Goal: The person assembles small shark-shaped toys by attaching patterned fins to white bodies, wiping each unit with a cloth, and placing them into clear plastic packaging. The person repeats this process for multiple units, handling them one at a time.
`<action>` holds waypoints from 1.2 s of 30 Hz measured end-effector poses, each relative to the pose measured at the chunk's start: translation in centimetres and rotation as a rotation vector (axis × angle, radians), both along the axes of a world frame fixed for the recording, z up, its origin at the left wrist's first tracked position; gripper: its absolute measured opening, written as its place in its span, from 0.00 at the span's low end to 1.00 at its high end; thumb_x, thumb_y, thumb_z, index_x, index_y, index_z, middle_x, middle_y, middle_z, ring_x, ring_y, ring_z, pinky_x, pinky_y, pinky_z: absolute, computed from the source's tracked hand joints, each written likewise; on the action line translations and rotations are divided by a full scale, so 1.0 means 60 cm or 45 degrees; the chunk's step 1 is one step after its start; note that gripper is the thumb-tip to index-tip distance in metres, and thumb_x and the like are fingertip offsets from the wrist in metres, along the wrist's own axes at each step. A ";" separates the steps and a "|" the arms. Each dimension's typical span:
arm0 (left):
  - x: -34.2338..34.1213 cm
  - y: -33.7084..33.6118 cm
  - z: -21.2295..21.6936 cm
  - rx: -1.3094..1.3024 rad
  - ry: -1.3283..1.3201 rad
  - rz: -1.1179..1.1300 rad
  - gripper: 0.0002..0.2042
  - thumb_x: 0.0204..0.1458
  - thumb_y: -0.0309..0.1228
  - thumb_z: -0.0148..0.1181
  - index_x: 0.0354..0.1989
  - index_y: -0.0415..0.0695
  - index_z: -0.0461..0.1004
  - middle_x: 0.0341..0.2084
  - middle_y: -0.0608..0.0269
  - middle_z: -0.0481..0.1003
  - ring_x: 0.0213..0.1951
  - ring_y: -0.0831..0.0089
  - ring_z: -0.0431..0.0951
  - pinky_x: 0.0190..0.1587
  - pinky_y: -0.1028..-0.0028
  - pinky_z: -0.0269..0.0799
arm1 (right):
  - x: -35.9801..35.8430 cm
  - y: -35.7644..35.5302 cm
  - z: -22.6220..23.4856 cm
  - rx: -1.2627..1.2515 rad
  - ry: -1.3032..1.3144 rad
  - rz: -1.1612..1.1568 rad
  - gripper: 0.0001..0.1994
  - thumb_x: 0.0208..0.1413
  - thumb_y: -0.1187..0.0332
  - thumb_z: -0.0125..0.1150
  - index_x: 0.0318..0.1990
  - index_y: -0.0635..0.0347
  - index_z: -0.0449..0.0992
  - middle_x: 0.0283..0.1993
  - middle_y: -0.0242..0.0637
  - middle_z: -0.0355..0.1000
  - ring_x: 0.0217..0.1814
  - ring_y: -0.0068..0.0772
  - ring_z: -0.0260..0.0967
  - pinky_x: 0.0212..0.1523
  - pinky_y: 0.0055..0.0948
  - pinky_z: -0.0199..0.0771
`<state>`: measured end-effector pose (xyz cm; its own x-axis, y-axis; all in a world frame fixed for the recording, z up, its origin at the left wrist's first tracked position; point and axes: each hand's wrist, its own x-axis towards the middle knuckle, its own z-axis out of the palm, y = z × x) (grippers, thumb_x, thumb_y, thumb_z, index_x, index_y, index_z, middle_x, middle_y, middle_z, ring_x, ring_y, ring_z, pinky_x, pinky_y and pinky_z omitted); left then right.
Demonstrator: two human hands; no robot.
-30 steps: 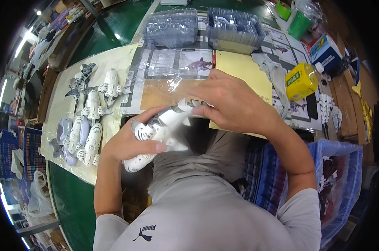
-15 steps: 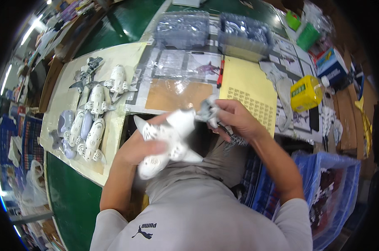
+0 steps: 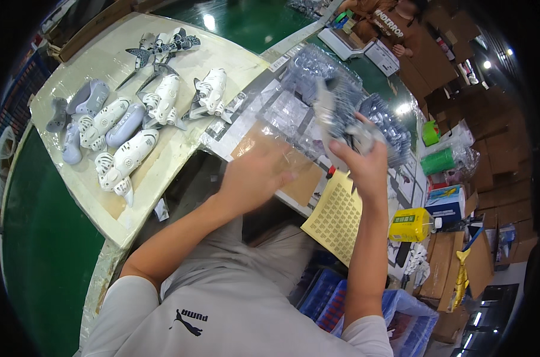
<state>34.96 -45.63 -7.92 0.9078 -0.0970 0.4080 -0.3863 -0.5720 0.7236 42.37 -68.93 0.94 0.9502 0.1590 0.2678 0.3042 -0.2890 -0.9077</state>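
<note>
My right hand [image 3: 365, 163] is raised above the desk [image 3: 163, 172], its grip clamped on a small grey-and-white plastic toy part [image 3: 356, 134]; the part looks light, stiff and slightly brittle, best taken by its thicker body. My left hand [image 3: 255, 175] hovers below and left of that grip, fingers apart, empty, over a clear plastic bag [image 3: 282, 128].

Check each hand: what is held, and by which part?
The right hand pinches a grey-and-white toy part by its lower end; blur hides the exact grip. The left hand is open, holding nothing.
</note>
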 end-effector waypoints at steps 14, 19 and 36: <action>0.017 -0.083 0.022 -0.175 0.177 -0.456 0.21 0.60 0.37 0.66 0.57 0.38 0.78 0.48 0.42 0.78 0.51 0.44 0.80 0.53 0.53 0.77 | 0.085 0.058 0.006 -1.439 -0.145 0.167 0.22 0.51 0.62 0.75 0.53 0.59 0.84 0.49 0.45 0.78 0.52 0.57 0.78 0.52 0.50 0.77; 0.073 -0.008 0.071 -0.246 -0.473 0.013 0.18 0.54 0.26 0.72 0.54 0.37 0.81 0.52 0.45 0.81 0.52 0.50 0.82 0.52 0.60 0.80 | 0.038 0.058 0.023 -1.257 -0.354 0.177 0.17 0.51 0.62 0.77 0.48 0.55 0.86 0.41 0.43 0.79 0.47 0.54 0.79 0.45 0.47 0.78; 0.085 0.050 0.091 0.281 -0.122 -0.108 0.16 0.55 0.26 0.71 0.53 0.46 0.84 0.64 0.46 0.73 0.66 0.45 0.72 0.65 0.57 0.71 | 0.090 -0.166 -0.026 -0.905 -0.580 -0.460 0.14 0.56 0.59 0.75 0.44 0.58 0.85 0.44 0.42 0.78 0.51 0.49 0.76 0.53 0.43 0.76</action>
<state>40.05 -42.64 -2.47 0.8510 -0.2672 0.4520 -0.5001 -0.6747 0.5428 47.75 -78.88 -0.61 0.8008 0.1437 0.5814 0.3718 -0.8804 -0.2945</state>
